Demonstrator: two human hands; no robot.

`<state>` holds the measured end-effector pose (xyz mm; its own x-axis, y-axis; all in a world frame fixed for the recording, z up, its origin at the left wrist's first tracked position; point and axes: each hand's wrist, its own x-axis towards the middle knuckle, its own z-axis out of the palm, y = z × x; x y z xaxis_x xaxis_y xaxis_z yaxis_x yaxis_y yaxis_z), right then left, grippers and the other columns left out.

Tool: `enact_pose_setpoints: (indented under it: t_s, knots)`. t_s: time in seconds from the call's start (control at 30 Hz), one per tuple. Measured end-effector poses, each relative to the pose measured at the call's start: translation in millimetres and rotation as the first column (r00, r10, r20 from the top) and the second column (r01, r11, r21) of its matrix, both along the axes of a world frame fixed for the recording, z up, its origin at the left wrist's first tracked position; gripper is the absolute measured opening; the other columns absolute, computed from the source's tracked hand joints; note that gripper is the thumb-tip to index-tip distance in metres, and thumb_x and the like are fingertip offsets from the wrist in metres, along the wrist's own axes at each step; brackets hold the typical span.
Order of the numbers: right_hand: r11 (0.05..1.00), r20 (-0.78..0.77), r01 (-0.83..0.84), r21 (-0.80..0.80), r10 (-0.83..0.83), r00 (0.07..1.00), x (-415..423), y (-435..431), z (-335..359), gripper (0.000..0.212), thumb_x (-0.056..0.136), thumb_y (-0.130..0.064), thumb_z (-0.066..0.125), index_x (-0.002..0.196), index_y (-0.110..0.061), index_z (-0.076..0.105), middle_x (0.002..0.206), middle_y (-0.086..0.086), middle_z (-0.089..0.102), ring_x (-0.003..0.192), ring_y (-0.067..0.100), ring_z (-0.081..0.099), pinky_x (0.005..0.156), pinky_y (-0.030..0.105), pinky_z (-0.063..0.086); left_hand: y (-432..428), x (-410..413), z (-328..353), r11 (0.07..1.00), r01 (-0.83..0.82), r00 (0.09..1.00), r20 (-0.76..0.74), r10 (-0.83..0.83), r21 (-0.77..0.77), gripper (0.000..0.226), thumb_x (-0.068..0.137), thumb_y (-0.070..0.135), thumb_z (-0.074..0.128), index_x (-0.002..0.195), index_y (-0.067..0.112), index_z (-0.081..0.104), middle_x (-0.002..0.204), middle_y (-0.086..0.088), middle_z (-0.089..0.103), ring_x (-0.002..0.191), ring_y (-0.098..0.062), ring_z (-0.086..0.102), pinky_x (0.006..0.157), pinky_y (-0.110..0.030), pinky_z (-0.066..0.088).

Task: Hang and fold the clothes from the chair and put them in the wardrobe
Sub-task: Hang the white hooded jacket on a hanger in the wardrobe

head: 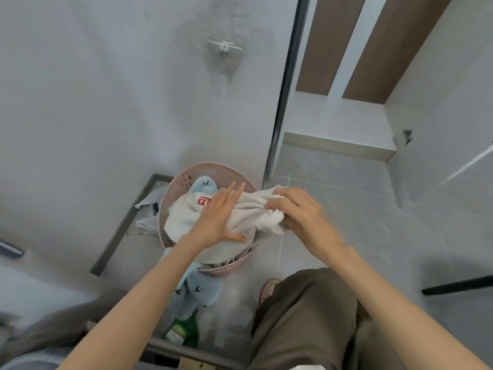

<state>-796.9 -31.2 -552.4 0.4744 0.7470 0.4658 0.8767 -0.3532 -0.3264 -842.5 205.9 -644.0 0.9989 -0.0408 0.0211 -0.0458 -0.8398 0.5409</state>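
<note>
A white cloth garment [250,206] is bunched above a pink perforated laundry basket [210,174] on the floor. My left hand [218,217] lies flat on the garment with straight fingers, pressing it. My right hand [296,209] grips the garment's right end, fingers curled into the fabric. Inside the basket a white piece with a red logo [204,201] and a light blue item [204,184] show. The basket's near side is hidden by the cloth and my forearm.
A light blue garment [196,289] hangs below the basket beside a green bottle [184,329]. A grey metal frame [125,222] lies left with grey cloth [149,204]. An open wardrobe compartment [338,121] stands back right. A black leg [458,287] juts in right.
</note>
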Motion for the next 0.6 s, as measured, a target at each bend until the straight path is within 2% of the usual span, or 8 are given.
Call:
enact_pose_setpoints:
  t_s: [0.07, 0.17, 0.23, 0.33, 0.4, 0.47, 0.53, 0.6]
  knots:
    - [0.999, 0.079, 0.04, 0.023, -0.042, 0.996, -1, -14, 11, 0.017, 0.094, -0.015, 0.056, 0.106, -0.009, 0.066, 0.116, 0.006, 0.06, 0.109, 0.026, 0.055, 0.087, 0.028, 0.045, -11, 22, -4, 0.999, 0.014, 0.999, -0.035, -0.013, 0.037, 0.116, 0.059, 0.07, 0.068, 0.151, 0.038, 0.005, 0.159, 0.002, 0.014, 0.146, -0.026, 0.012, 0.115, -0.05, 0.016]
    - [0.99, 0.182, 0.112, 0.088, -0.127, 0.975, 2, -36, 19, 0.017, 0.089, -0.007, 0.067, 0.105, -0.009, 0.065, 0.113, 0.009, 0.061, 0.104, 0.025, 0.056, 0.088, 0.026, 0.043, -29, 40, -9, 1.0, -0.012, 0.999, -0.03, 0.012, 0.003, 0.079, 0.078, 0.066, 0.059, 0.145, 0.042, 0.025, 0.144, 0.01, 0.044, 0.135, -0.018, 0.037, 0.112, -0.056, 0.021]
    - [0.977, 0.19, 0.182, 0.113, -0.201, 0.961, 4, -52, 19, 0.028, 0.084, -0.003, 0.07, 0.109, -0.013, 0.06, 0.112, 0.008, 0.061, 0.102, 0.025, 0.057, 0.085, 0.028, 0.047, -40, 40, -14, 0.999, -0.016, 0.999, 0.027, 0.017, -0.039, 0.053, 0.091, 0.049, 0.048, 0.141, 0.038, 0.035, 0.136, 0.004, 0.055, 0.125, -0.022, 0.05, 0.106, -0.051, 0.033]
    - [0.936, 0.176, 0.35, 0.03, -0.35, 0.92, 7, -73, 16, 0.046, 0.073, 0.003, 0.076, 0.111, -0.015, 0.059, 0.115, 0.006, 0.059, 0.098, 0.027, 0.057, 0.067, 0.038, 0.051, -53, 40, -5, 0.991, -0.071, 0.992, 0.1, 0.082, -0.111, 0.029, 0.097, 0.022, 0.041, 0.124, 0.03, 0.047, 0.115, -0.006, 0.064, 0.103, -0.029, 0.06, 0.084, -0.043, 0.047]
    - [0.879, 0.233, 0.47, -0.082, -0.442, 0.866, 12, -83, 20, 0.052, 0.064, 0.007, 0.077, 0.108, -0.016, 0.062, 0.114, 0.006, 0.059, 0.091, 0.029, 0.057, 0.057, 0.033, 0.049, -61, 48, 23, 0.987, -0.104, 0.978, 0.166, 0.123, -0.121, 0.024, 0.094, 0.029, 0.032, 0.114, 0.033, 0.044, 0.105, -0.005, 0.062, 0.093, -0.026, 0.059, 0.077, -0.04, 0.046]
    - [0.822, 0.3, 0.545, -0.163, -0.485, 0.821, 18, -90, 24, 0.063, 0.056, 0.011, 0.077, 0.11, -0.018, 0.062, 0.112, 0.008, 0.061, 0.085, 0.031, 0.058, 0.056, 0.031, 0.046, -73, 63, 60, 0.989, -0.089, 0.966, 0.233, 0.115, -0.118, 0.035, 0.09, 0.039, 0.023, 0.119, 0.037, 0.043, 0.105, 0.0, 0.058, 0.091, -0.02, 0.055, 0.076, -0.035, 0.041]
    - [0.777, 0.311, 0.603, -0.182, -0.536, 0.785, 22, -96, 29, 0.072, 0.055, 0.011, 0.077, 0.116, -0.022, 0.058, 0.113, 0.01, 0.061, 0.08, 0.031, 0.058, 0.058, 0.034, 0.049, -93, 82, 97, 0.995, -0.013, 0.954, 0.297, 0.041, -0.095, 0.037, 0.09, 0.04, 0.024, 0.122, 0.038, 0.042, 0.104, 0.003, 0.054, 0.09, -0.018, 0.051, 0.075, -0.031, 0.036]
    - [0.719, 0.295, 0.676, -0.16, -0.619, 0.728, 24, -104, 39, 0.066, 0.055, 0.008, 0.078, 0.11, -0.023, 0.061, 0.113, 0.007, 0.061, 0.075, 0.029, 0.056, 0.058, 0.033, 0.048, -121, 99, 129, 0.995, 0.067, 0.933, 0.358, -0.037, -0.073, 0.032, 0.091, 0.036, 0.028, 0.119, 0.038, 0.043, 0.104, 0.002, 0.055, 0.091, -0.018, 0.052, 0.075, -0.032, 0.037]
